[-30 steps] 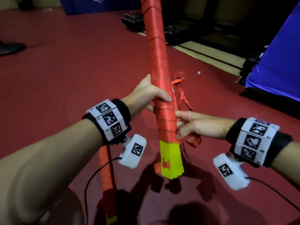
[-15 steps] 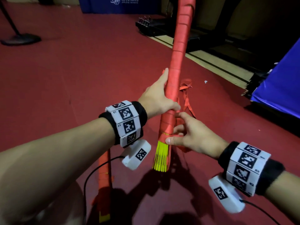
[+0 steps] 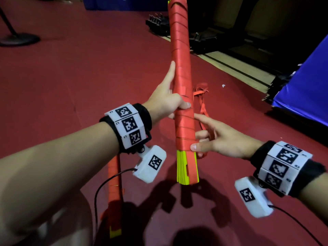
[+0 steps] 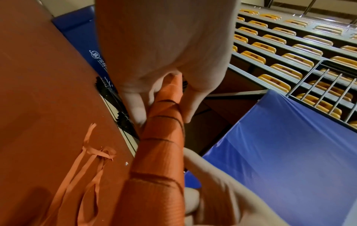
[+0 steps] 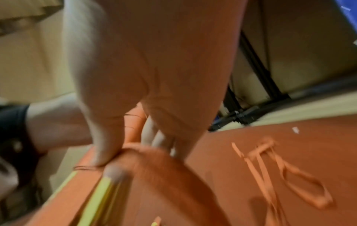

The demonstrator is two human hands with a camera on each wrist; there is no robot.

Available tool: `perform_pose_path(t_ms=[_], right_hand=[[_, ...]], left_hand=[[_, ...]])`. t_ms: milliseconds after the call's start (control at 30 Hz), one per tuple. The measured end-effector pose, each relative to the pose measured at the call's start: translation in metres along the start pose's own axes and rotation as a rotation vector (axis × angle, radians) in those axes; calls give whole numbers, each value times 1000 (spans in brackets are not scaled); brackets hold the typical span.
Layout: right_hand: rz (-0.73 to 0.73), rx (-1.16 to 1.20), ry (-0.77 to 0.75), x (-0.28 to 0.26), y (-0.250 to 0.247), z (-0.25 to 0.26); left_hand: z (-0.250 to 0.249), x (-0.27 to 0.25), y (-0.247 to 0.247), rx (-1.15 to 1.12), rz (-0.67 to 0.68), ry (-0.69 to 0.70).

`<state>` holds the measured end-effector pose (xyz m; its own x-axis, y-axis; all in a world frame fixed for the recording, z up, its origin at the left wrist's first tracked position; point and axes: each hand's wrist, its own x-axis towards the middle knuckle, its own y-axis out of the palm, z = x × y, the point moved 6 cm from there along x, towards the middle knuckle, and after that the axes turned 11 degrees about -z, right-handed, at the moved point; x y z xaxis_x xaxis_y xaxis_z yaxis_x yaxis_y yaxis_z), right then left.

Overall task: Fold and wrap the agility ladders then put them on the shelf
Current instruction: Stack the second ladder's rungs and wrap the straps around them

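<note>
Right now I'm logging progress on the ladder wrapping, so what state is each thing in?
wrapped ladder bundle: held upright off the floor, strap wound round it, yellow rung ends bare at the bottom.
left hand: grips the bundle mid-length.
right hand: pinches the bundle's lower end.
loose strap: slack on the floor.
second ladder bundle: wrapped, lying on the floor.

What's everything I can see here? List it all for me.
wrapped ladder bundle: one, red strap over yellow rungs, held upright
second wrapped bundle: one, red, on the floor under the left arm
loose strap: one, red, on the floor behind
floor: dark red
mat: one, blue, right
stand base: one, black, far left
seats: many, yellow, rows
left hand: grips the bundle's middle
right hand: pinches its lower end
</note>
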<state>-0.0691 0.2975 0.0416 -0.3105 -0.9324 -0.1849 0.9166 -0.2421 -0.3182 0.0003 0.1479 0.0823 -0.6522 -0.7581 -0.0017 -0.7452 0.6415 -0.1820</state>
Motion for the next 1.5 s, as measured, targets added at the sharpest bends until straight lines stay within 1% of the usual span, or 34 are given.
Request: perform_pose_path(t_ms=[67, 100, 167, 233, 267, 333, 433, 500, 567, 633, 700, 733, 800, 900, 933, 1000, 1067, 1200, 1300, 1367, 1500], right_hand=[[-122, -3, -29, 3, -8, 0], [-196, -60, -61, 3, -12, 1], [-324, -271, -134, 1, -15, 4], [-371, -435, -183, -3, -13, 9], [-379, -465, -196, -4, -14, 11], [-369, -460, -186, -4, -18, 12], [-298, -359, -122, -1, -27, 8], [-193, -265, -12, 1, -28, -2], [-68, -226, 77, -1, -24, -12], [35, -216, 89, -4, -19, -13], [117, -112, 98, -7, -13, -9], [129, -51, 103, -9, -12, -6], [85, -38, 66, -7, -10, -5], [-24, -118, -20, -6, -3, -6], [-43, -173, -49, -5, 0, -7], [-43, -264, -85, -4, 6, -8], [-29, -312, -100, -5, 6, -5], [-58, -469, -86, -7, -10, 4], [-82, -648, -134, -10, -19, 10], [-73, -632, -176, -11, -18, 12], [-31, -424, -166, -12, -18, 12]], left_hand=[[-1, 2, 0, -13, -34, 2], [-2, 1, 1, 7, -51, 10], [0, -2, 2, 92, -98, 14], [8, -3, -1, 156, -172, -24], [11, -3, -3, 158, -209, -51], [15, 0, -4, 117, -244, -102], [15, 3, -4, 80, -226, -143], [13, 1, -3, 92, -204, -149], [10, -3, 0, 64, -174, -135], [6, -5, 5, -18, -128, -118], [1, -7, 9, -115, -66, -99], [-2, -7, 10, -149, -37, -89], [-7, -9, 12, -147, -9, -48], [-11, -13, 13, 36, -27, 68], [-9, -13, 12, 87, -48, 78], [-2, -10, 9, 119, -86, 35], [3, -7, 7, 111, -95, -7], [4, -1, 6, 80, -89, 19], [4, 0, 5, 81, -98, 83], [1, 0, 4, 103, -99, 129], [-2, -1, 4, 142, -111, 147]])
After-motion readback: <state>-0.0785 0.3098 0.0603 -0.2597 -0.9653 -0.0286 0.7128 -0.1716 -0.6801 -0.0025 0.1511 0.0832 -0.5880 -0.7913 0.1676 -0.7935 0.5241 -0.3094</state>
